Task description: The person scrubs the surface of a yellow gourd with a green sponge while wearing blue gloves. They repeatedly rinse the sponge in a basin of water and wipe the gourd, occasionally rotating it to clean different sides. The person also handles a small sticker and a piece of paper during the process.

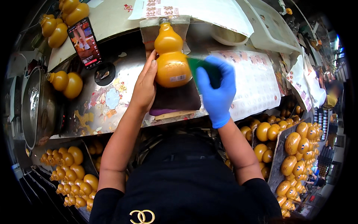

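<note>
A glossy yellow-orange gourd-shaped bottle (168, 41) lies on its side on a dark pad (175, 98), its neck pointing away from me over a grey cloth. Near its base is a small white label with a barcode. Bare, my left hand (146, 84) is closed against the bottle's left side and steadies it. In a blue glove, my right hand (220, 87) pinches a green flat scraper (201, 71), whose edge meets the bottle's right side. The right hand is slightly blurred.
Printed white sheets (257, 82) cover the right of the bench, below a white bowl (229, 35). A phone (84, 43) stands at left beside a metal pan (35, 108). More gourd bottles (67, 84) stand left; several crates of them flank me.
</note>
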